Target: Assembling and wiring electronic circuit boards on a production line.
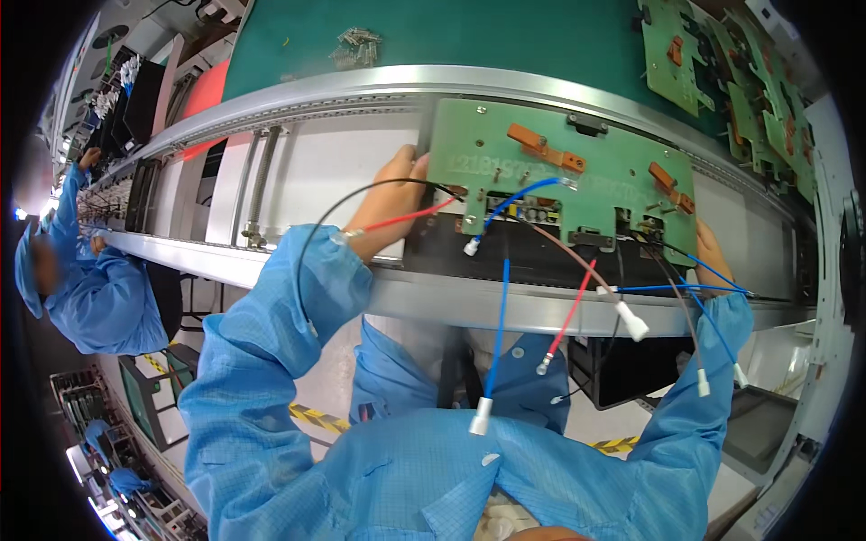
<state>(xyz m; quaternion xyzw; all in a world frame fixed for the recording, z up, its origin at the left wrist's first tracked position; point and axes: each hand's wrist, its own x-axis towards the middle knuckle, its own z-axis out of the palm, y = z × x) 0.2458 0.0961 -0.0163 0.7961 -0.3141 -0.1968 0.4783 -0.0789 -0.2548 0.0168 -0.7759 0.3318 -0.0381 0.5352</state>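
Note:
A green fixture plate [595,171] with orange-brown toggle clamps [546,149] lies over a black tray [442,248] on the conveyor in front of me. Through its cut-outs a circuit board [537,209] shows in part. Blue, red, black and brown wires with white or metal ends hang from it toward me, among them a blue wire [503,325]. My left hand [392,203] grips the plate and tray at the left end, its fingertips partly hidden behind them. At the right end my right hand [713,257] holds the same assembly, its fingers mostly hidden.
Metal conveyor rails [361,86] run left to right. Beyond them, a green mat [505,41] carries a pile of small metal pins [356,47] and several green fixture plates [672,59] at right. A black bin [622,370] sits below the near rail. A co-worker in blue [104,293] works at left.

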